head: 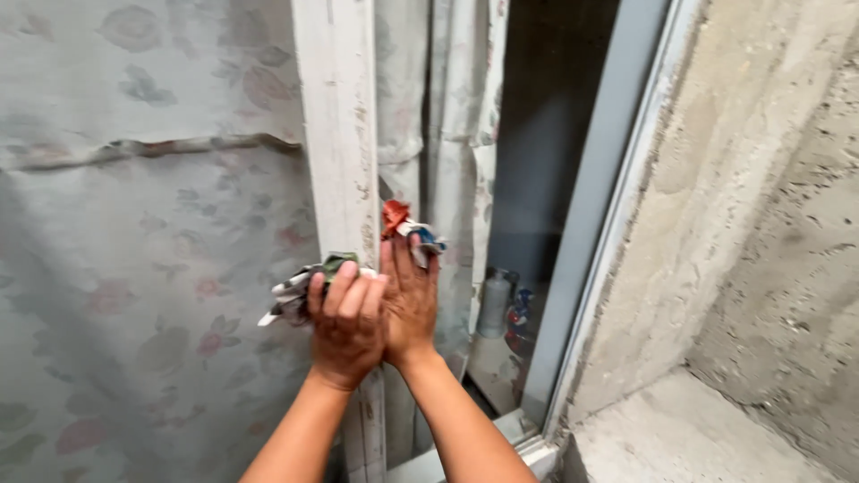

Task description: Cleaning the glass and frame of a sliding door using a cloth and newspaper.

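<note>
Both my hands are raised against a white, chipped window frame post [340, 134]. My left hand [347, 324] is closed around a crumpled multicoloured rag [295, 295] whose white and green end sticks out to the left. My right hand [412, 300] presses flat-fingered on the other end of the rag [407, 228], red, white and blue, against the right side of the post. The two hands touch each other.
A floral curtain [143, 250] covers the pane on the left and hangs bunched behind the post. A grey window frame [595, 197] and rough concrete wall [761, 206] stand at right, with a concrete ledge [680, 438] below. Bottles [494, 304] sit behind the glass.
</note>
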